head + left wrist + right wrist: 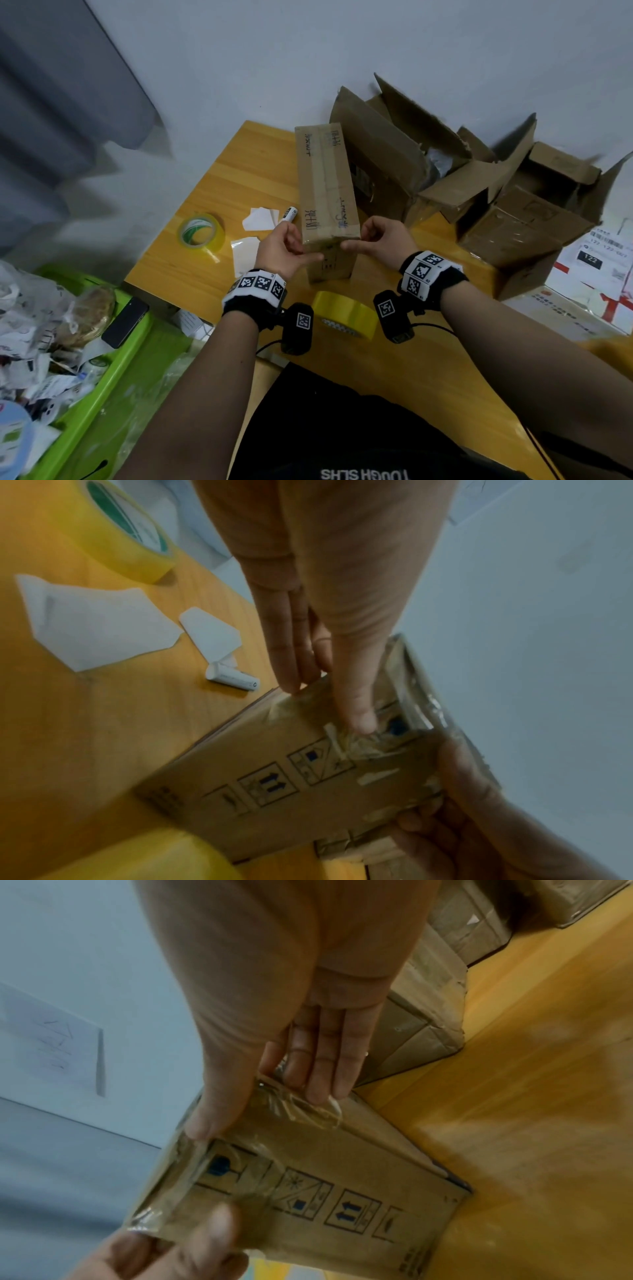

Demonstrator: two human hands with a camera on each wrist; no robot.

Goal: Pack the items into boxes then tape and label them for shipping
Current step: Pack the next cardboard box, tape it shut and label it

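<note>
Box [327,192] stands on end mid-table [219,164], already taped. Your left hand [284,246] and right hand [376,240] pinch its near top corners, thumbs flattening the tape there. You seem to be finishing the taping; next, fetch a label [260,219] by the left edge.

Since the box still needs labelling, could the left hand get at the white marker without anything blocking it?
Probably yes: the marker lies bare on the table just beyond the left hand, nothing between them. That hand would first have to release the box.
</note>
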